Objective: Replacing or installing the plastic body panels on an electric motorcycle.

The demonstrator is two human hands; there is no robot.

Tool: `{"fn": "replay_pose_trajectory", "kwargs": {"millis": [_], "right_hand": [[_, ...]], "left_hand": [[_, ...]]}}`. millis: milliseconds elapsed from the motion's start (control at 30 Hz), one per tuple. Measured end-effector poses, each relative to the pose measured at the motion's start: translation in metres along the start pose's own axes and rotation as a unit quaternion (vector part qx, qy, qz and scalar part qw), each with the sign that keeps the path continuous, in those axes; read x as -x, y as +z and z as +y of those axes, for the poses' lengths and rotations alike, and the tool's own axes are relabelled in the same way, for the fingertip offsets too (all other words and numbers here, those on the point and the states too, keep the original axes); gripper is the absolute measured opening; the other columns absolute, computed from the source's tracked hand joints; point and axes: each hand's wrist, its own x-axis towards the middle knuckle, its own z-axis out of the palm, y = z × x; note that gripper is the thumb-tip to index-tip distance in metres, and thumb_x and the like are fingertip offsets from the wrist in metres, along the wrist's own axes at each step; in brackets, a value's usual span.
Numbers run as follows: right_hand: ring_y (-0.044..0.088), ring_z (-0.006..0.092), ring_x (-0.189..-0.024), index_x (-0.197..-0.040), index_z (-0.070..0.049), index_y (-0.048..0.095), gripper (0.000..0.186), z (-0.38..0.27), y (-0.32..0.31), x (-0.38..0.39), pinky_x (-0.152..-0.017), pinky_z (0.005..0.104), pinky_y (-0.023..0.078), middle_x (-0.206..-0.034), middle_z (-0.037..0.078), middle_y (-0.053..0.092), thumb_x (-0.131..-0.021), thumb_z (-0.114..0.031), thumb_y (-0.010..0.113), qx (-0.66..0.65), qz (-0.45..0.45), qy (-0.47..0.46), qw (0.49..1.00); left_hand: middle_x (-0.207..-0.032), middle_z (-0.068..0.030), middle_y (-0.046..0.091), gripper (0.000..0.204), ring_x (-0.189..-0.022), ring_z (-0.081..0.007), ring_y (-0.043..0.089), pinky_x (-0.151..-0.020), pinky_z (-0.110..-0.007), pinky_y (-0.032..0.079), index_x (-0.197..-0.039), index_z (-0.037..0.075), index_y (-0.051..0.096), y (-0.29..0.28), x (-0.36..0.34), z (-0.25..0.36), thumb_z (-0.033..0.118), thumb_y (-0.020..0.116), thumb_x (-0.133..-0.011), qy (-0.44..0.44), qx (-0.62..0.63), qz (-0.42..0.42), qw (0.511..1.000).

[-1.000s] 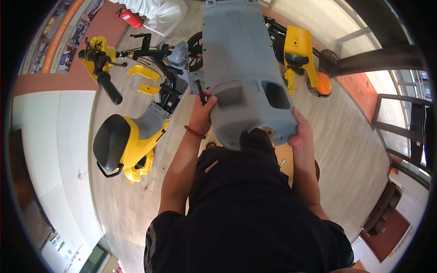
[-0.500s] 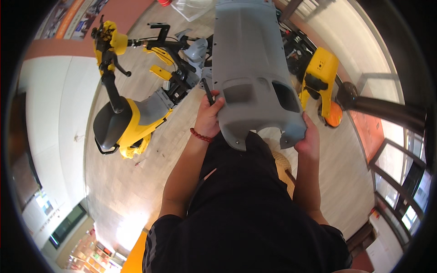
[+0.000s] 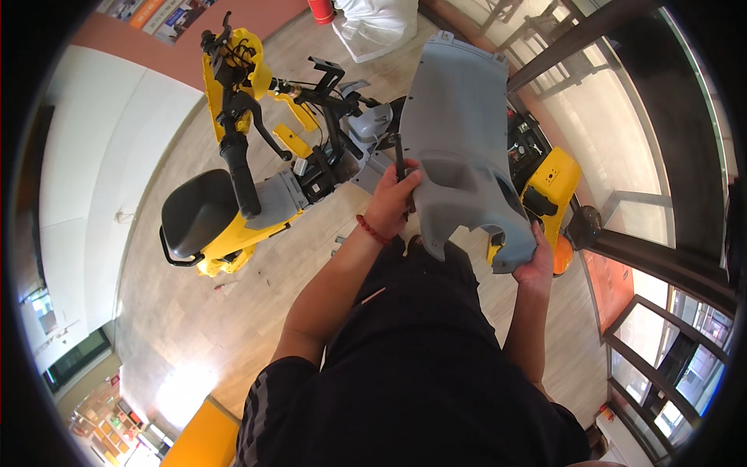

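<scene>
A large grey plastic scooter panel (image 3: 459, 109) hangs tilted in front of me, its notched end toward my body and its far end leaning right. At its near left edge my left hand (image 3: 391, 201) is closed, wearing a red bead bracelet. A slim black rod-like tool (image 3: 400, 158) also sticks up from that hand; its tip is hard to make out. My right hand (image 3: 537, 261) grips the panel's near right corner, the fingers partly hidden behind it. Left of the panel stands a partly stripped yellow scooter with a black seat (image 3: 194, 214) and bare handlebar (image 3: 241, 167).
Beyond the panel's right edge lie a yellow fairing (image 3: 554, 183), an orange round part (image 3: 562, 255) and dark parts. Yellow strips (image 3: 292, 142) rest by the scooter frame. A white bag (image 3: 377, 27) and red cylinder (image 3: 320, 11) stand far off. Dark-framed glass lines the right side.
Both hands have carried the panel rightward and twisted it, so its far end now leans right and shows fully. My view has shifted, and the handlebar appears closer.
</scene>
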Motion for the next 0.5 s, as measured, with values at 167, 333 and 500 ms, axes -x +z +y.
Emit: {"fn": "replay_pose_trajectory", "kwargs": {"millis": [167, 333, 500], "right_hand": [[0.058, 0.0264, -0.094, -0.112, -0.003, 0.052, 0.031, -0.010, 0.024, -0.014, -0.082, 0.0412, 0.047, -0.105, 0.011, 0.060, -0.091, -0.025, 0.050, 0.004, -0.012, 0.001, 1.000], [0.058, 0.0239, -0.093, -0.109, -0.004, 0.055, 0.029, -0.019, 0.054, -0.028, -0.082, 0.0397, 0.045, -0.103, 0.009, 0.060, -0.090, -0.027, 0.052, 0.061, 0.006, -0.038, 0.997], [0.059, 0.0238, -0.093, -0.111, -0.003, 0.053, 0.031, -0.036, 0.081, -0.056, -0.083, 0.0389, 0.046, -0.103, 0.009, 0.061, -0.091, -0.026, 0.050, 0.063, 0.021, -0.031, 0.997]], "left_hand": [[-0.090, 0.0022, 0.052, 0.043, -0.063, -0.0092, 0.054, -0.055, -0.025, 0.044, -0.131, 0.019, 0.036, -0.008, 0.003, 0.029, 0.020, 0.052, -0.091, -0.008, -0.010, -0.062, 0.998], [-0.101, 0.0015, 0.055, 0.060, -0.084, -0.0116, 0.056, -0.072, -0.029, 0.046, -0.138, 0.018, 0.029, -0.003, 0.010, 0.037, 0.023, 0.059, -0.087, -0.001, 0.023, -0.105, 0.994], [-0.112, -0.0012, 0.055, 0.063, -0.104, -0.0119, 0.049, -0.090, -0.030, 0.040, -0.131, 0.012, 0.040, 0.019, -0.012, 0.046, 0.019, 0.071, -0.077, 0.169, -0.168, -0.129, 0.963]]}}
